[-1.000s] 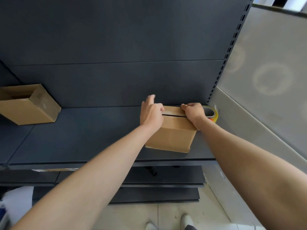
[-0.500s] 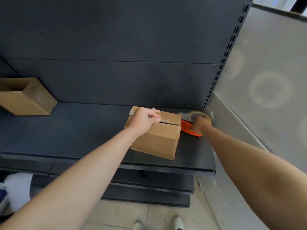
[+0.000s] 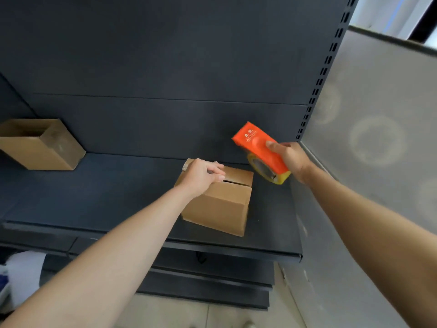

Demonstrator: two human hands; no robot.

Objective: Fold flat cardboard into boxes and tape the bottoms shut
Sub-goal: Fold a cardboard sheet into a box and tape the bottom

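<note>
Head camera, first voice: Matte corrugated carton (image 3: 220, 204) sits on the dark metal shelf (image 3: 94, 185). Left hand (image 3: 201, 176) curls over its top flaps, apparently pinning them.

Second voice: Right hand (image 3: 292, 157) clasps a glossy orange tape dispenser (image 3: 260, 147) with a yellowish roll, in the air beside it. A spare open box (image 3: 40, 145) stands well apart, far left.

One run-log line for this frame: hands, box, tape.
left hand holds cardboard box top at flap seam | right hand grips orange tape dispenser, right of box | box on shelf | second open box far left
</note>
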